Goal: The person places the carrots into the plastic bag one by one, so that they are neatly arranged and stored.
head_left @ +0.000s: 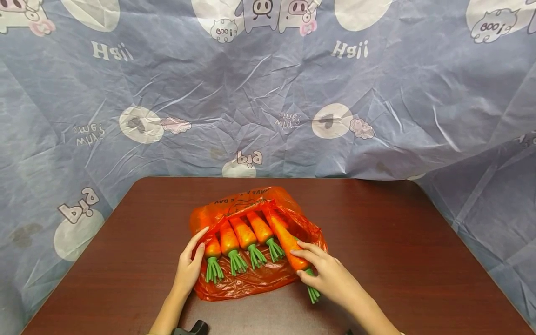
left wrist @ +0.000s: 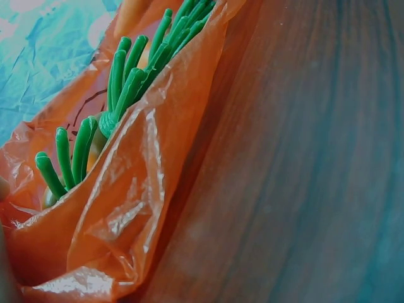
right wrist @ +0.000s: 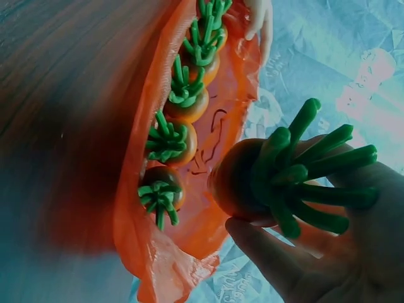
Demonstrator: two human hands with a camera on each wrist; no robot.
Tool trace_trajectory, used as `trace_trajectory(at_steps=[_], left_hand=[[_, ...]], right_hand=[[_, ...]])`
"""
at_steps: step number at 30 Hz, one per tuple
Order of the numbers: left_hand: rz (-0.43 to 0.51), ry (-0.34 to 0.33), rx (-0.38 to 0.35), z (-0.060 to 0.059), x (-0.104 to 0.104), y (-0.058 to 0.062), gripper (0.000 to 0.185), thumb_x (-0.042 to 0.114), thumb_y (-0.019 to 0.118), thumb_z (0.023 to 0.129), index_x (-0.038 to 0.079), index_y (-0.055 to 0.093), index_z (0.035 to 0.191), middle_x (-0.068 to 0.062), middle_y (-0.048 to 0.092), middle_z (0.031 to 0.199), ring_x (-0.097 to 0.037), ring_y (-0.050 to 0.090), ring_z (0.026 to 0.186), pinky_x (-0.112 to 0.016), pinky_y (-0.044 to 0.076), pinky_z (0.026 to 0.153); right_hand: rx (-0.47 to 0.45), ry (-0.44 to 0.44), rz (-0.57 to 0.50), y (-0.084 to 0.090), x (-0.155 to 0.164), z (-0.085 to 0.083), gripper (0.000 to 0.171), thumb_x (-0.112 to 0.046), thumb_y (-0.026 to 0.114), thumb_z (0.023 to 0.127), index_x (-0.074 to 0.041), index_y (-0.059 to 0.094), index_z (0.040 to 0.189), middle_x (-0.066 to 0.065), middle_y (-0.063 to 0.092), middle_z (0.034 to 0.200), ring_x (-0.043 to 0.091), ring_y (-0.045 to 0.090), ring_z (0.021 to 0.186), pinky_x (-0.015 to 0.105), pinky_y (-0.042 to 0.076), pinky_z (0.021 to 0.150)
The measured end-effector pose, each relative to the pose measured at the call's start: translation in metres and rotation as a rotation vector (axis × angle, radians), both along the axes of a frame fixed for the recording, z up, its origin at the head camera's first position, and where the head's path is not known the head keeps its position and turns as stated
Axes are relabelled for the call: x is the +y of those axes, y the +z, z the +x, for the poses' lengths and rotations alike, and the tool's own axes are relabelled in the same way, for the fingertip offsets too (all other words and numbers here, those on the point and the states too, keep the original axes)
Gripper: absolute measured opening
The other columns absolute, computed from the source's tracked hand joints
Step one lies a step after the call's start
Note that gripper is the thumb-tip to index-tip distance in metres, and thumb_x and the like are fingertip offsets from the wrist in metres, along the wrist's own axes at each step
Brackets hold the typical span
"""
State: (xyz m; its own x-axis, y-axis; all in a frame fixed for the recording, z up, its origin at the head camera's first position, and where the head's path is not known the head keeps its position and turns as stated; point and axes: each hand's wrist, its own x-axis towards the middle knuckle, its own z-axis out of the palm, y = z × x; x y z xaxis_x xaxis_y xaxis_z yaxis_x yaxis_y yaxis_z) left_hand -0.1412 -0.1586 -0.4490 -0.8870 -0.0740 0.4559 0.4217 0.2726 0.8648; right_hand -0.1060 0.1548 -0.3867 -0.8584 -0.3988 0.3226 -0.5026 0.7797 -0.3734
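An orange-red plastic bag lies on the table, its mouth gaping toward me. Several carrots with green stem tops lie side by side inside, tops toward the opening. My right hand grips another carrot near its top, thumb on one side and fingers on the other. That carrot slants over the right part of the bag's mouth, narrow end toward the inside. At the left edge of the opening, my left hand holds the bag's rim between thumb and fingers. In the right wrist view the held carrot's stems spread before the palm.
The dark brown wooden table extends on both sides of the bag. A grey-blue printed sheet hangs behind it. A small black object shows at the bottom edge by the left wrist.
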Motion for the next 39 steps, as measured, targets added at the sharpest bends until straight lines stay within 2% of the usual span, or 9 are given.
trace_trajectory(at_steps=[7, 12, 17, 21, 24, 27, 31, 34, 39], left_hand=[[0.004, 0.006, -0.021, 0.001, 0.000, 0.001, 0.035, -0.002, 0.044, 0.092, 0.000, 0.050, 0.126, -0.003, 0.053, 0.127, 0.014, 0.041, 0.115, -0.003, 0.031, 0.096], [0.002, 0.002, -0.009, -0.004, -0.003, -0.008, 0.035, -0.002, 0.044, 0.092, 0.000, 0.050, 0.127, -0.006, 0.053, 0.128, 0.013, 0.040, 0.117, -0.003, 0.030, 0.097], [-0.009, 0.003, 0.017, -0.011, -0.008, -0.022, 0.036, 0.000, 0.044, 0.093, 0.004, 0.050, 0.128, -0.009, 0.052, 0.129, 0.012, 0.041, 0.118, -0.003, 0.030, 0.097], [-0.005, -0.008, 0.027, -0.013, -0.010, -0.026, 0.036, 0.003, 0.043, 0.094, 0.006, 0.050, 0.129, -0.004, 0.052, 0.130, 0.010, 0.040, 0.119, -0.004, 0.029, 0.098], [0.001, -0.008, 0.016, -0.012, -0.009, -0.026, 0.036, 0.003, 0.043, 0.094, 0.007, 0.050, 0.129, -0.004, 0.052, 0.130, 0.010, 0.040, 0.120, -0.004, 0.029, 0.098], [0.005, -0.001, 0.007, -0.011, -0.008, -0.021, 0.036, 0.000, 0.043, 0.093, 0.004, 0.050, 0.128, -0.012, 0.051, 0.130, 0.011, 0.040, 0.119, -0.003, 0.029, 0.098], [-0.001, -0.005, 0.017, -0.005, -0.004, -0.010, 0.035, -0.004, 0.043, 0.092, -0.002, 0.050, 0.127, -0.024, 0.050, 0.127, 0.012, 0.041, 0.117, -0.003, 0.030, 0.096], [-0.010, -0.010, 0.031, -0.001, -0.001, -0.002, 0.035, -0.005, 0.043, 0.091, -0.004, 0.049, 0.126, -0.027, 0.050, 0.125, 0.012, 0.042, 0.115, -0.003, 0.031, 0.096], [-0.010, -0.010, 0.038, -0.001, 0.000, 0.001, 0.035, -0.006, 0.043, 0.091, -0.004, 0.050, 0.125, -0.027, 0.049, 0.124, 0.012, 0.042, 0.115, -0.003, 0.031, 0.096]], right_hand=[[-0.062, -0.016, 0.035, -0.001, -0.009, -0.010, 0.038, -0.020, 0.069, 0.076, -0.017, 0.064, 0.114, 0.004, 0.056, 0.125, 0.026, 0.060, 0.104, 0.045, 0.051, 0.079], [-0.065, -0.025, 0.104, -0.001, -0.017, -0.022, 0.038, -0.018, 0.069, 0.076, -0.017, 0.064, 0.114, 0.006, 0.055, 0.127, 0.027, 0.060, 0.104, 0.043, 0.052, 0.072], [-0.059, -0.005, 0.135, -0.002, -0.025, -0.035, 0.037, -0.017, 0.069, 0.077, -0.016, 0.064, 0.114, 0.007, 0.054, 0.127, 0.026, 0.057, 0.109, 0.043, 0.052, 0.079], [-0.088, -0.019, 0.149, -0.003, -0.033, -0.045, 0.039, -0.017, 0.068, 0.078, -0.018, 0.062, 0.116, 0.006, 0.053, 0.130, 0.026, 0.053, 0.115, 0.046, 0.051, 0.081], [-0.085, -0.021, 0.162, -0.004, -0.039, -0.052, 0.040, -0.016, 0.067, 0.079, -0.018, 0.061, 0.118, 0.006, 0.051, 0.132, 0.027, 0.052, 0.116, 0.043, 0.052, 0.071], [-0.031, -0.018, 0.191, -0.007, -0.044, -0.058, 0.039, -0.016, 0.066, 0.079, -0.017, 0.061, 0.118, 0.007, 0.051, 0.132, 0.026, 0.052, 0.116, 0.042, 0.053, 0.065], [0.047, -0.029, 0.232, -0.011, -0.050, -0.065, 0.038, -0.016, 0.065, 0.079, -0.017, 0.061, 0.117, 0.006, 0.051, 0.132, 0.024, 0.052, 0.117, 0.045, 0.054, 0.065], [0.075, -0.031, 0.250, -0.012, -0.054, -0.071, 0.038, -0.014, 0.064, 0.079, -0.016, 0.061, 0.117, 0.007, 0.051, 0.132, 0.025, 0.052, 0.117, 0.044, 0.053, 0.062], [0.087, -0.034, 0.274, -0.012, -0.059, -0.079, 0.037, -0.012, 0.062, 0.080, -0.015, 0.062, 0.117, 0.007, 0.050, 0.132, 0.024, 0.052, 0.116, 0.041, 0.053, 0.057]])
